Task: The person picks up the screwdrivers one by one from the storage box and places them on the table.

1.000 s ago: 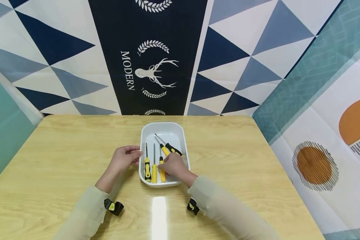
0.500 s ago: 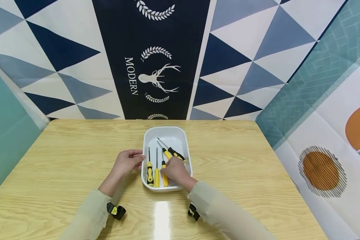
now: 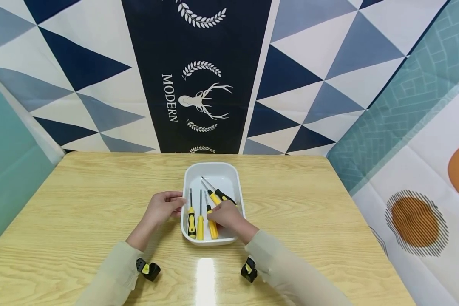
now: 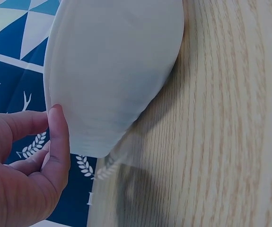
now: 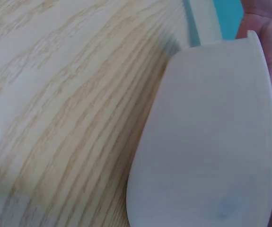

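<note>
A white plastic tray [image 3: 226,176] holds several yellow-and-black screwdrivers. My left hand [image 3: 162,208] pinches its left rim; in the left wrist view the thumb [image 4: 57,137] lies along the outer wall. Inside the tray, my right hand [image 3: 227,215] grips the handle of a yellow-orange screwdriver [image 3: 213,230], which leans a little to the left at its tip. Left of it lie a slim yellow screwdriver [image 3: 200,228] and a black-and-yellow one [image 3: 191,223]. Two more, a yellow screwdriver [image 3: 214,197] and a mostly black screwdriver [image 3: 223,196], slant beyond the right hand, partly covered by it.
The tray stands on a wood-grain table [image 3: 290,199], near its back edge. Patterned cloth [image 3: 199,97] hangs behind and at the sides. A small black wrist device [image 3: 148,269] sits at the left cuff, another black device [image 3: 249,270] at the right.
The head view has shifted slightly. My right hand has drawn a little to the right, and the yellow-orange screwdriver's handle has swung right with it. The left hand stays at the rim.
</note>
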A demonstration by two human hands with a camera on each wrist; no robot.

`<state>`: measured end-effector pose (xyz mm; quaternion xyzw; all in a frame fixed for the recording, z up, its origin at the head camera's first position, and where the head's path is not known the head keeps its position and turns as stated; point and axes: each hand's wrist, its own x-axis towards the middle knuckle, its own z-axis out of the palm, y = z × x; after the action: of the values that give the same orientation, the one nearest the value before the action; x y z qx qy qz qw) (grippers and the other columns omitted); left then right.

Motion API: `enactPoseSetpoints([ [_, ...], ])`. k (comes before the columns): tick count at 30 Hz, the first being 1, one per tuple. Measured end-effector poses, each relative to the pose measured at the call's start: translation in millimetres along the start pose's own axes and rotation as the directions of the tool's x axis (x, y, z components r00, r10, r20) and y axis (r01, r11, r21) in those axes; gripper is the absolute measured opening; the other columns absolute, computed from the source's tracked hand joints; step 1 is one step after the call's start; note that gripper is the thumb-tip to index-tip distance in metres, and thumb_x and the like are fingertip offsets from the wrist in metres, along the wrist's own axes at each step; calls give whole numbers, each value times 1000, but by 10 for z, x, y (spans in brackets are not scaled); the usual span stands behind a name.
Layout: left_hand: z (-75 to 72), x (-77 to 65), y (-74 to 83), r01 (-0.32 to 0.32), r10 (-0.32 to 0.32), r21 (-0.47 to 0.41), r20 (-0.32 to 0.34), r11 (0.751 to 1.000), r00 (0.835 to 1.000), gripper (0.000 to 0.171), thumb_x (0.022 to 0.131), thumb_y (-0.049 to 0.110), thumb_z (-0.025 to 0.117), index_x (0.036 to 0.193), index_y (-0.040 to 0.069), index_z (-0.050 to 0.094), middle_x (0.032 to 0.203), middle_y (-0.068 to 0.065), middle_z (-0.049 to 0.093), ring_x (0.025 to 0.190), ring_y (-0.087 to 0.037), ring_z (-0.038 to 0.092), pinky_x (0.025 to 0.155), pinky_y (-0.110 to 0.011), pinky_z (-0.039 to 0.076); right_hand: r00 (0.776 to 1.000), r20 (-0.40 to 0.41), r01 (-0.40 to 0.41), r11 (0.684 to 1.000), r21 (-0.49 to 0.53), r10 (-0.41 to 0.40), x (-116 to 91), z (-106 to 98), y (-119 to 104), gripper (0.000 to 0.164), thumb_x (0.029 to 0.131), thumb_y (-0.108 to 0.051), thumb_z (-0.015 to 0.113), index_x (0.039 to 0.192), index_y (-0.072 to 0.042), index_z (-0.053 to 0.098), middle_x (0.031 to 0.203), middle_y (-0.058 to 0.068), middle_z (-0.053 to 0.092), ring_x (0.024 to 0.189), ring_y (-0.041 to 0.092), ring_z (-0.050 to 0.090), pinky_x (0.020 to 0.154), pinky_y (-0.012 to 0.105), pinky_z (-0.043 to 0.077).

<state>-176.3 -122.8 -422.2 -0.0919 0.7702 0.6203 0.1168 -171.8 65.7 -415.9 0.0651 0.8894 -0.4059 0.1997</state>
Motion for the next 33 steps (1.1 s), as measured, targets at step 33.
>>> enactPoseSetpoints([
  [33,-8,-23,10,-9,9,-28,9,1000,1000,36,82,12,60,114,-2,53,99,-19,60,66,-11,59,69,-31,56,993,110,-4,927,375,-40,-53,-300,-114,34,77,-8,63,107,7,55,90,15,64,67,13,61,65,28,56],
])
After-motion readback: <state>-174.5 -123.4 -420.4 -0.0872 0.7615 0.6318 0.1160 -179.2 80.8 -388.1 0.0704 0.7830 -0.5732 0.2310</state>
